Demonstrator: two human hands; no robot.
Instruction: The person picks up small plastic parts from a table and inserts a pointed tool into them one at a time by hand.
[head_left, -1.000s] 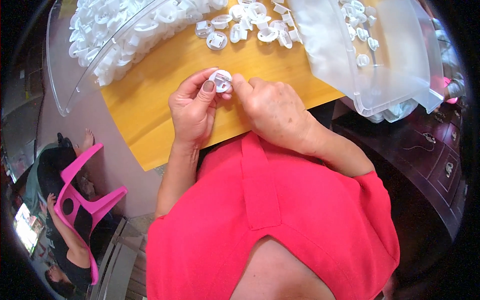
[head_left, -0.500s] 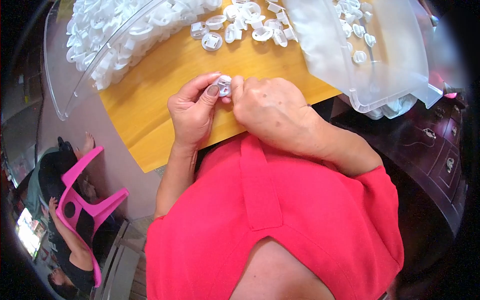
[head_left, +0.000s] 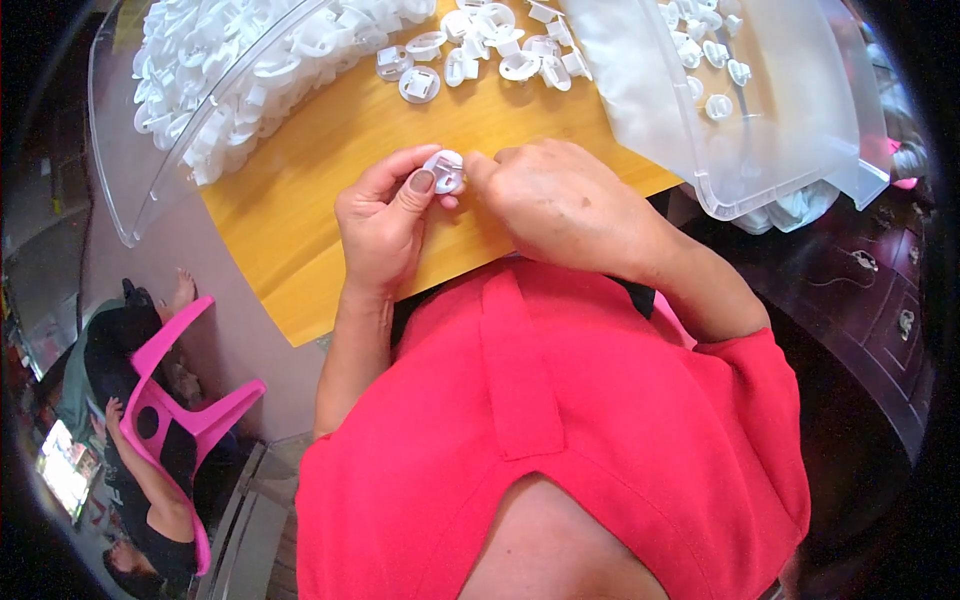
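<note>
Between the thumb and fingers of my left hand is a small round white plastic piece, its slotted side facing up. Just right of it is my right hand, back upward and fingers curled in. Its index finger and thumb end close beside the piece; whatever they pinch, if anything, is hidden behind the knuckles. Farther out on the yellow tabletop lie several loose white plastic pieces of a similar kind.
A clear bin at the far left holds a heap of white pieces. Another translucent bin, far right, has several small white parts. A person sits on a pink chair at left. Dark drawers stand at right.
My right hand has shifted slightly right, away from the white piece, opening a small gap. The left hand still holds the piece in nearly the same place.
</note>
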